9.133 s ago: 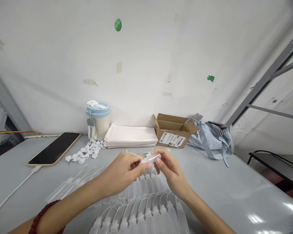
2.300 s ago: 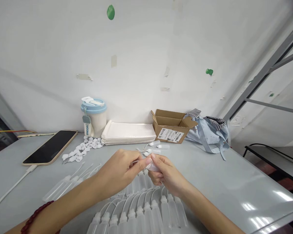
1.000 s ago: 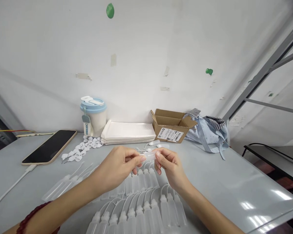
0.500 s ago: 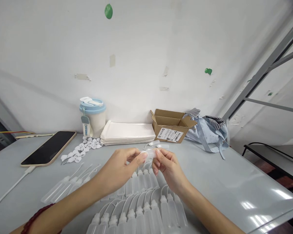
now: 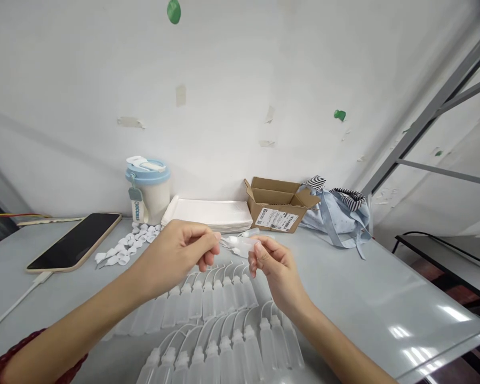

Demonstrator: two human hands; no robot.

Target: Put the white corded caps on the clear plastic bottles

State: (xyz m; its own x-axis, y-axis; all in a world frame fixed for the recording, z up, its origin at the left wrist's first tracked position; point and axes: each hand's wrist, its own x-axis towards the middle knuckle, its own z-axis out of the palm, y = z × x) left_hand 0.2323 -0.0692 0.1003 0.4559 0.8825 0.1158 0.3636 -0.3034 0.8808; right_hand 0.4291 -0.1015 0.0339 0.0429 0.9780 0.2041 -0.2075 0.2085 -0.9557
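Note:
A small translucent plastic squeeze bottle is held level between my hands, above the grey table. My right hand pinches its base end between thumb and fingers. At the other end, my left hand has its thumb and forefinger closed on the bottle's thin nozzle tube, mostly hidden by the fingertips. Below my hands lie two rows of similar bottles, a back row and a front row, their thin tubes bent over. One more bottle lies just behind the held one.
White caps are heaped left of my left hand, near a phone on a cable. Along the wall stand a lidded cup, a stack of white envelopes, an open cardboard box and a blue cloth bag.
My left hand has moved left, from the bottle's neck out to its nozzle tube. My right hand stays on the base end. The view has shifted slightly.

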